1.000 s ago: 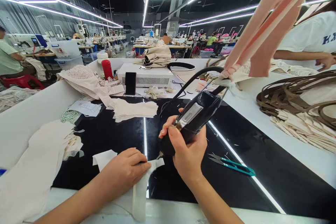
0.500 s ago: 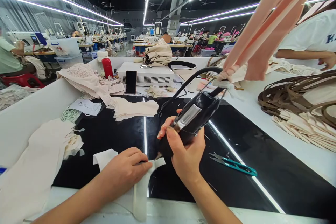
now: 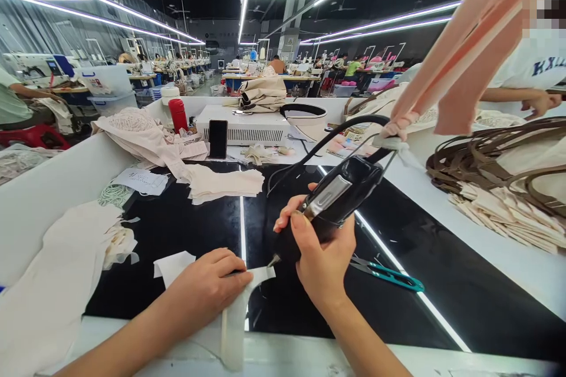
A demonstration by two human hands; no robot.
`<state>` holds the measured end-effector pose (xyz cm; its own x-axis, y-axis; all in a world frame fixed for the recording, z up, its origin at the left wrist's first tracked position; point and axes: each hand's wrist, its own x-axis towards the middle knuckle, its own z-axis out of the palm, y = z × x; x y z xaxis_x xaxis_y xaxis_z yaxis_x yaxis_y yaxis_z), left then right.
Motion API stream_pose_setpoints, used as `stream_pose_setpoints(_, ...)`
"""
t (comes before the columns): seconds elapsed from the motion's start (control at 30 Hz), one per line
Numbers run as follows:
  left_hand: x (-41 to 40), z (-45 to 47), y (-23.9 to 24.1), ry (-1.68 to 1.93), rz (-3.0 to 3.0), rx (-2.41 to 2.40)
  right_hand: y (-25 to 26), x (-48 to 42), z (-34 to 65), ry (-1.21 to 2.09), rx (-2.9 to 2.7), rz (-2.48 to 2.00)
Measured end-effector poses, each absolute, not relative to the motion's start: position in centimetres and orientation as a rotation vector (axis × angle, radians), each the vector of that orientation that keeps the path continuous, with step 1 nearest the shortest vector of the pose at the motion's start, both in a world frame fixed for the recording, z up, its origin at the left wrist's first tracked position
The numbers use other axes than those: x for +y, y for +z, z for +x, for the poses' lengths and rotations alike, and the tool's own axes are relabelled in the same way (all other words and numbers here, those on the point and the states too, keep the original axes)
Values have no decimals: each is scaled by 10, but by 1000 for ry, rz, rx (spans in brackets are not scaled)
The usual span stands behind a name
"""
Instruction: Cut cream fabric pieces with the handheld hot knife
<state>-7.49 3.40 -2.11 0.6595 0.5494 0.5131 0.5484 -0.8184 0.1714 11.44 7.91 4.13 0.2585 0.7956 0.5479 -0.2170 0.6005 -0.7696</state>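
Apparently I was working the pale fabric (image 3: 236,313), bunched left hand (image 3: 224,278) pinning it, right hand (image 3: 326,254) wrapped round the black tool (image 3: 339,201), steady aim probably key next.

Our two bare forearms come in from the bottom edge, one on each side, and angle toward each other. Our left forearm (image 3: 137,333) slants up to the right; our left hand (image 3: 214,283) lies low with its back upward, fingers bent, close together and pointing right, the thumb (image 3: 237,284) alongside on the side nearer us. Our right forearm (image 3: 365,333) slants up to the left, and our right hand (image 3: 322,271) appears slightly higher, curled in a grip, its thumb (image 3: 305,234) reaching up and left, fingertips (image 3: 288,212) showing beyond it. The hands are near each other without touching.
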Motion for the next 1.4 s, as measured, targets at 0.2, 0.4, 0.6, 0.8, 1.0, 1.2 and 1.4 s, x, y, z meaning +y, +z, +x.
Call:
stream_pose_setpoints(0.2, 34, -76, -21, 857, 2873, 964, 42, 77, 110, 754, -1085, -636)
stream_pose_setpoints(0.4, 34, -76, -21, 848, 2867, 954, 43, 74, 110, 752, -1098, -689)
stream_pose_setpoints(0.6, 34, -77, -22, 864, 2834, 946, 44, 67, 113, 809, -1082, -608)
stream_pose_setpoints(0.8, 33, -77, -20, 858, 2838, 964, 43, 61, 108, 830, -1094, -614)
stream_pose_setpoints(1.0, 33, -78, -19, 849, 2835, 974, 43, 61, 106, 810, -1131, -645)
stream_pose_setpoints(1.2, 35, -78, -20, 845, 2822, 950, 44, 63, 114, 778, -1102, -626)
stream_pose_setpoints(1.4, 35, -79, -23, 846, 2821, 958, 42, 63, 116, 789, -1099, -618)
